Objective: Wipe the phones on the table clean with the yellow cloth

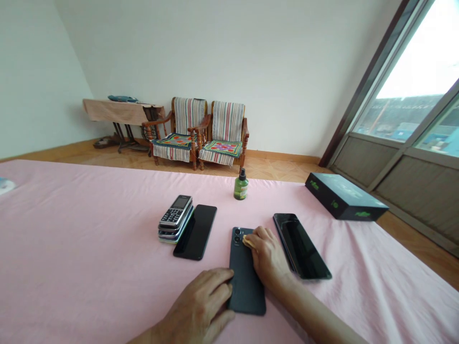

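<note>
A dark phone (244,277) lies face down on the pink tablecloth (89,248), its camera lenses at the far end. My left hand (202,306) rests on the phone's near left edge, fingers curled against it. My right hand (267,255) presses a small yellow cloth (247,240) onto the phone's back, just beside the lenses, fingers closed over the cloth.
A black phone (301,246) lies to the right. To the left sit another black phone (196,231) and a stack of keypad phones (175,217). A green spray bottle (241,185) stands behind, a dark box (344,196) far right. Two chairs (201,134) line the wall.
</note>
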{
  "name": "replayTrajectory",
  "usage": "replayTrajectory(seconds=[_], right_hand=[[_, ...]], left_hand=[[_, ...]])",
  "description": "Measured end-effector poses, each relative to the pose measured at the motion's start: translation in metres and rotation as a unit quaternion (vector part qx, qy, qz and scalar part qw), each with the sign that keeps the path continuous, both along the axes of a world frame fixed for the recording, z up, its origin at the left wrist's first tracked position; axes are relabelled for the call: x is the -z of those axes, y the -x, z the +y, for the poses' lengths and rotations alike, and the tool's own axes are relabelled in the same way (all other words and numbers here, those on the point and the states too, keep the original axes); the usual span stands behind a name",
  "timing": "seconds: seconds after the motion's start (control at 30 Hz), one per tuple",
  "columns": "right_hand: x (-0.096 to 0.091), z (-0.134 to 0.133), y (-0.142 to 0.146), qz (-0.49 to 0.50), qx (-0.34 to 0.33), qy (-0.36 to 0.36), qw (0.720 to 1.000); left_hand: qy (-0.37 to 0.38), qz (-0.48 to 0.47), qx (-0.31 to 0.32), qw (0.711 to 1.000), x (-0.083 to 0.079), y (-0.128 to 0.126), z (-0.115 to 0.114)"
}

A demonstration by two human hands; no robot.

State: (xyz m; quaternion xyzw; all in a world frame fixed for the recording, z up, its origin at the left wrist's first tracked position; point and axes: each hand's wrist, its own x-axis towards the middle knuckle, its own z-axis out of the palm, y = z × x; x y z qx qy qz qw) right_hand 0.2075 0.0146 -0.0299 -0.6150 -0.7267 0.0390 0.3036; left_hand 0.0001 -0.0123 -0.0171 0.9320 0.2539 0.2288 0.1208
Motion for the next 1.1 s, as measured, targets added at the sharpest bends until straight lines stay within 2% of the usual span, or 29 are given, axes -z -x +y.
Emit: replayTrajectory(seconds=[0.1,0.23,0.43,0.73,0.9,1.1], right_hand=[[0.003,0.013,0.004,0.011,-0.001,-0.002,1.0],[0.006,0.021,0.013,0.011,-0.01,-0.002,1.0],[0.005,0.021,0.021,0.004,-0.034,-0.005,0.999],[-0.003,0.025,0.025,-0.011,-0.084,0.005,0.996],[-0.006,0.027,0.028,-0.004,-0.106,0.012,0.994],[-0.009,0.032,0.013,0.014,-0.111,0.021,0.993]], left_hand=[[-0.02,0.02,0.018,0.999,-0.003,0.0,0.0],[0.001,0.002,0.001,1.0,-0.004,0.0,-0.001],[0.033,0.04,0.007,0.999,-0.008,-0.001,-0.003],[0.083,0.058,-0.021,0.995,-0.012,-0.007,0.0],[0.064,0.063,-0.03,0.996,-0.004,-0.009,0.002],[0.034,0.083,-0.011,0.996,-0.005,-0.009,0.005]])
